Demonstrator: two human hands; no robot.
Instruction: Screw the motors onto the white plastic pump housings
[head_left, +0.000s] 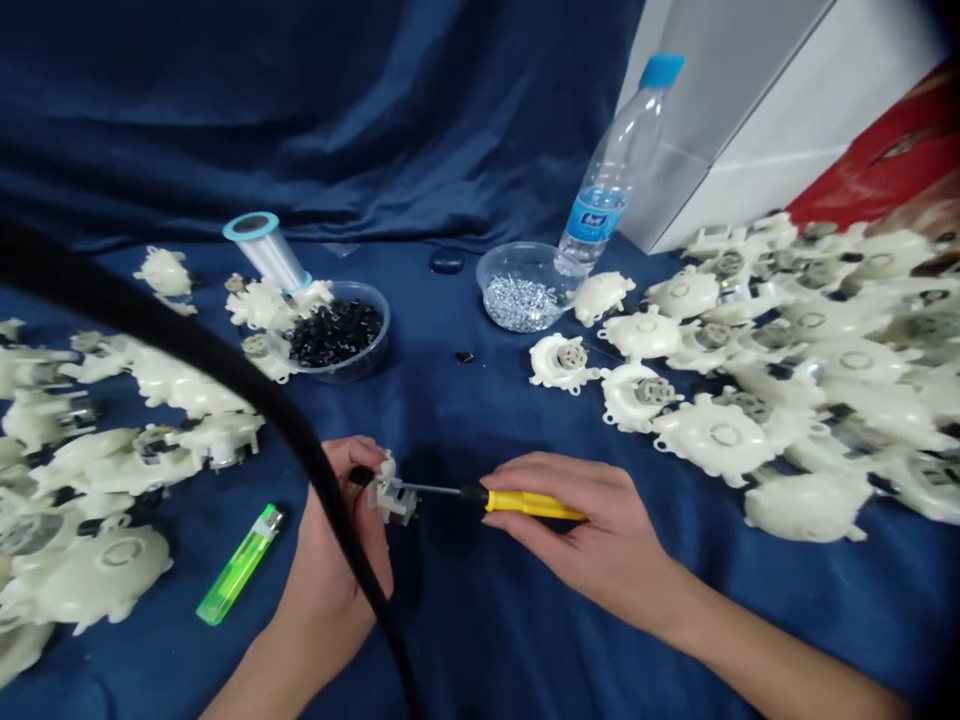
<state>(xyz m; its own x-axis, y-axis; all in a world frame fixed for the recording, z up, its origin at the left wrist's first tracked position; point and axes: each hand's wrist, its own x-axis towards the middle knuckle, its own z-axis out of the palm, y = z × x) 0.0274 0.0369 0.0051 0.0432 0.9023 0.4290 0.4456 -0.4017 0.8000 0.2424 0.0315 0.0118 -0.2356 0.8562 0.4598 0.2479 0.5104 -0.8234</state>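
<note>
My left hand (330, 560) grips a small white plastic part (391, 492) low in the middle of the view. A yellow-handled screwdriver (525, 502) lies in my right hand (585, 530), its thin shaft pointing left with the tip against that part. A thick black cable (225, 370) arcs in front of my left hand and hides part of it. Both hands rest over a dark blue cloth (480, 620).
Piles of white plastic housings lie at the left (90, 470) and right (810, 370). A tub of black pieces (334, 332), a tub of silver screws (517, 300), a water bottle (615, 170), a clear spool (266, 248) and a green lighter (240, 566) stand around.
</note>
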